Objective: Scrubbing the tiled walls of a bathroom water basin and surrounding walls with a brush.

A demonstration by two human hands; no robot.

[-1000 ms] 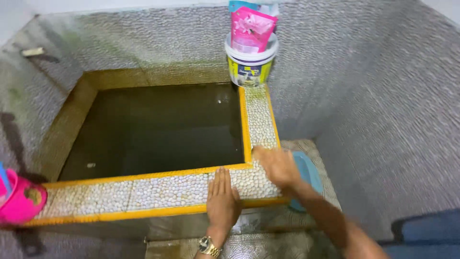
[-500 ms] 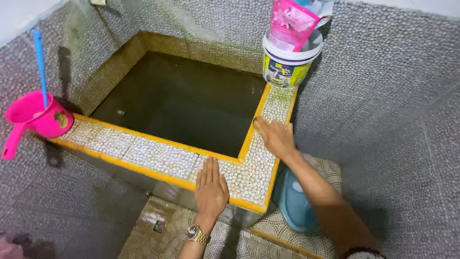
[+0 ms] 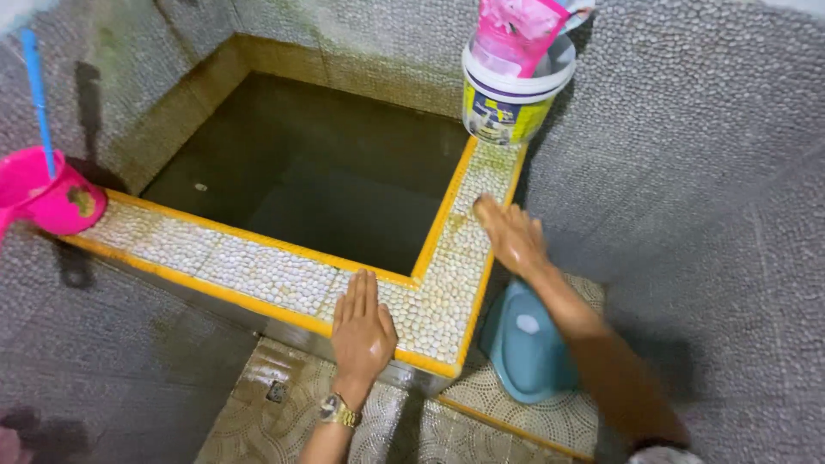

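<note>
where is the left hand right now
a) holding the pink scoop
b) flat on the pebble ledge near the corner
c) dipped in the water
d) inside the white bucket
b: the left hand lies palm down, fingers together, on the pebble ledge near its corner, holding nothing.

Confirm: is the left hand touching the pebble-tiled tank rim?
Touching. The head view shows the left hand lying palm-down, flat on the pebble-tiled rim, with no gap visible.

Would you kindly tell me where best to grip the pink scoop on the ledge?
Probably the pink scoop's body rim, from above or the right: it sits upright on the ledge, and its handle runs off the picture's left edge.
</note>
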